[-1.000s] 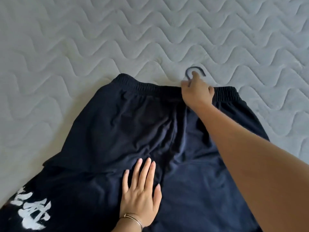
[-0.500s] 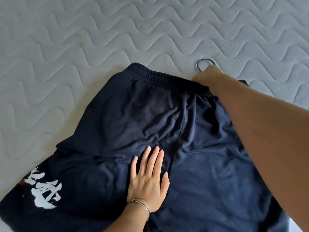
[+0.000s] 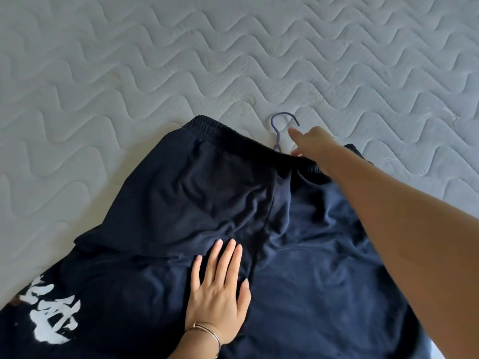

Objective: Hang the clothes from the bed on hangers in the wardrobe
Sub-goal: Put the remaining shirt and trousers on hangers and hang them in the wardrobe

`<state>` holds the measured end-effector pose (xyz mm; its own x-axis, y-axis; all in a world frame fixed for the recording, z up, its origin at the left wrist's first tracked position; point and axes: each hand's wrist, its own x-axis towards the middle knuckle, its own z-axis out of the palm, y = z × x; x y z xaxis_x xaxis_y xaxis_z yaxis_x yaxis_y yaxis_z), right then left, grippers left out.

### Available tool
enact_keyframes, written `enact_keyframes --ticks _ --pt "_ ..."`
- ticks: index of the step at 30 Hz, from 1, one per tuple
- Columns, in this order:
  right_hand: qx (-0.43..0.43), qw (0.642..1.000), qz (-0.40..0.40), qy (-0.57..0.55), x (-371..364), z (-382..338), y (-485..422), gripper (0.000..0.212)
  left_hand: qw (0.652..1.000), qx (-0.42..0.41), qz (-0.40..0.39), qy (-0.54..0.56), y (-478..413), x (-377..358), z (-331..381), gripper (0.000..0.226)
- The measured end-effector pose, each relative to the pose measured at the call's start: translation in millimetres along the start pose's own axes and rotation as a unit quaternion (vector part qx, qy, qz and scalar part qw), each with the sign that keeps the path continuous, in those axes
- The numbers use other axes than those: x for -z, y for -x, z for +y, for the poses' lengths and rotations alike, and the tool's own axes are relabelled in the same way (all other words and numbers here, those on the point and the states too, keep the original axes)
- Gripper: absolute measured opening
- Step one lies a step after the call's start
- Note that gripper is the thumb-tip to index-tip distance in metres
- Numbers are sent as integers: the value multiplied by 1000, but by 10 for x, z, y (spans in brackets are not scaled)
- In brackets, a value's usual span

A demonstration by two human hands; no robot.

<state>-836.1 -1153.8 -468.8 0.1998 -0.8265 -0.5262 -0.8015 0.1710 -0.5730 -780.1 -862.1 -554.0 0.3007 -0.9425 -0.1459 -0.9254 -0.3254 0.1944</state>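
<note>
Right hand [image 3: 315, 149] has slid off the hanger hook [image 3: 277, 138], forefinger straight beside it, holding nothing. Flat left hand [image 3: 220, 288] below should keep the dark pants [image 3: 181, 203] pinned.

Shows soft, matt navy cloth in the garment [image 3: 298, 255], with a ribbed elastic waistband [image 3: 210, 129] toward 11 o'clock. Bears a flat, chalky white print [image 3: 51, 320] at 8 o'clock. Rests on pale, matt quilted cloth of the mattress [image 3: 129, 73]. Meets a smooth mauve hanger hook [image 3: 278, 125] at 12 o'clock, plastic-looking. Adds thin, shiny metal in the bracelet [image 3: 207, 330] at 6 o'clock
</note>
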Motion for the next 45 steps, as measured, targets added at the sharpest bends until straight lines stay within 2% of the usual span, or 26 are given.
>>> enact_keyframes --ticks 2,5,8,12,14,18,21,23,24,26,28,31,33,34,36,39,43,45 --pt "-6 999 -39 26 -15 -33 19 52 1000 -3 9 -6 -14 -14 -1 55" --pt "17 988 -85 127 -115 -15 88 49 1000 -9 13 -12 -10 -40 -5 60" --pt "54 988 -75 127 -156 16 154 41 999 -17 33 -12 -3 -44 -5 61" --pt "108 992 -54 33 -100 -33 417 43 998 -15 57 -6 0 -70 -2 60" --pt "135 991 -19 -16 -40 -57 662 43 998 -15 59 -3 -8 -65 4 59" --pt "141 984 40 -100 62 -14 1305 36 998 -12 69 7 -15 -31 21 58" --pt "118 983 57 -131 86 50 1788 29 999 4 9 37 18 129 37 60" --pt "110 980 59 -152 64 54 2123 20 996 -2 -66 62 22 280 15 59" --pt "114 981 55 -150 47 35 2291 18 987 2 -106 117 12 394 6 54" --pt "133 984 41 -110 3 -38 2652 21 936 65 -158 309 141 788 -20 34" --pt "159 984 35 -66 1 -146 3031 30 892 93 -87 434 496 1255 -62 16" --pt "186 981 44 -36 63 -343 3618 37 845 81 61 525 1083 2042 -73 12" --pt "190 979 47 -59 111 -511 4040 39 811 74 95 572 1326 2634 -15 15" --pt "189 978 39 -83 151 -615 4272 38 801 68 79 590 1425 2930 43 19" --pt "192 975 14 -112 269 -846 4774 37 816 52 29 575 1635 3435 182 24" --pt "213 973 -6 -85 468 -1160 5477 37 867 53 -14 496 2046 3962 269 37" --pt "229 963 13 -139 911 -1534 6411 20 921 9 -18 389 2699 4818 123 35" --pt "236 947 18 -219 1150 -1685 6766 14 945 -21 -6 327 2948 5303 26 42"
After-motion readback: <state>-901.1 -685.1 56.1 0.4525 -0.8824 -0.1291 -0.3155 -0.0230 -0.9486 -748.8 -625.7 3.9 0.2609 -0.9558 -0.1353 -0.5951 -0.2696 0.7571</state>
